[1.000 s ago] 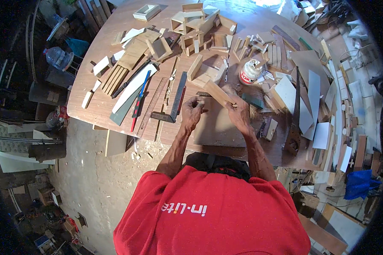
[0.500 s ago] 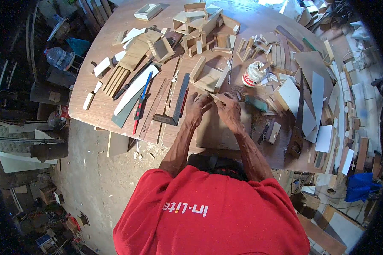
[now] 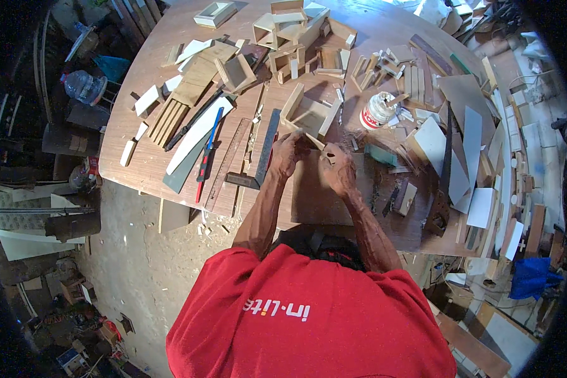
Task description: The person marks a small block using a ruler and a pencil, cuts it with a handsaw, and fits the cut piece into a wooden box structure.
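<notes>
A small open wooden box frame (image 3: 312, 112) lies on the workbench just beyond my hands, its side walls standing up. At its near edge, a thin pale wooden strip (image 3: 314, 140) spans the gap between my hands. My left hand (image 3: 286, 154) is closed, fingertips pinching the strip's left end beside the box corner. The strip's right end is pinched by my right hand (image 3: 337, 169), whose fingers are curled inward. Both sets of fingertips are partly hidden. Under and in front of the hands lies a flat brown board (image 3: 321, 198).
To the left lie a try square (image 3: 246, 181), a ruler (image 3: 228, 157) and a blue-and-red cutter (image 3: 209, 154). A white glue tub (image 3: 376, 113) stands to the right, near a handsaw (image 3: 444, 170). Several wooden boxes (image 3: 283, 31) crowd the far side.
My left fingers have closed in on the strip beside the box, and my right hand has shifted slightly toward me. A thin slanting piece now shows inside the box.
</notes>
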`<state>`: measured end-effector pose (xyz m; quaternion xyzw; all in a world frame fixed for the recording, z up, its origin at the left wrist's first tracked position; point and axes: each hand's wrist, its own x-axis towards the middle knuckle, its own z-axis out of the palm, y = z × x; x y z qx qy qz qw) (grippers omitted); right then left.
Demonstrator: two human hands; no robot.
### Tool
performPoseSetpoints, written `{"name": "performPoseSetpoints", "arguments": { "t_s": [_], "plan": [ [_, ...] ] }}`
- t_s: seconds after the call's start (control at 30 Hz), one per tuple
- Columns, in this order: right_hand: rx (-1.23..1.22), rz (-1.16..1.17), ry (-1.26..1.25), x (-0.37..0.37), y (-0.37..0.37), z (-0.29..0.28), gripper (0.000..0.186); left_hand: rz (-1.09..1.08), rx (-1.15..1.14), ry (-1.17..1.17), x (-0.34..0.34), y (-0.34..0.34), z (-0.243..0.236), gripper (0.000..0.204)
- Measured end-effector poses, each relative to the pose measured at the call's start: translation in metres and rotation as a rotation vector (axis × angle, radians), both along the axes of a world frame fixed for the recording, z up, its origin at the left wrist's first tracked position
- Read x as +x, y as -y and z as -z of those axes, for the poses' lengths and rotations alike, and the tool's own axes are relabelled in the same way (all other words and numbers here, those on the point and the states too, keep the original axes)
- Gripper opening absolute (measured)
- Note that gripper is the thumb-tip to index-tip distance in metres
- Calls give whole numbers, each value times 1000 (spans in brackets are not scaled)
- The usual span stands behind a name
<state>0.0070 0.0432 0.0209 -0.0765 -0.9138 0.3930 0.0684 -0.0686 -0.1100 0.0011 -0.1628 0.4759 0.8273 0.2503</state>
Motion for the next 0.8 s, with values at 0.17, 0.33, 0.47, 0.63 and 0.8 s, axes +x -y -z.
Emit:
{"name": "performPoseSetpoints", "arguments": {
  "t_s": [0.17,0.33,0.47,0.63,0.8],
  "plan": [
    [-31,11,-3,-2,-5,12,17,8,-56,38,-6,-7,-5,32],
    [-71,61,34,-4,-2,7,16,26,-84,36,-10,-8,-5,33],
    [-60,70,46,-7,-3,10,21,20,-76,-5,-10,-8,-5,33],
    [-29,119,12,-11,-3,16,20,27,-87,-5,-7,-11,-13,32],
    [-103,112,77,-15,0,8,23,-58,-110,-10,-12,-8,6,30]
  ]
}}
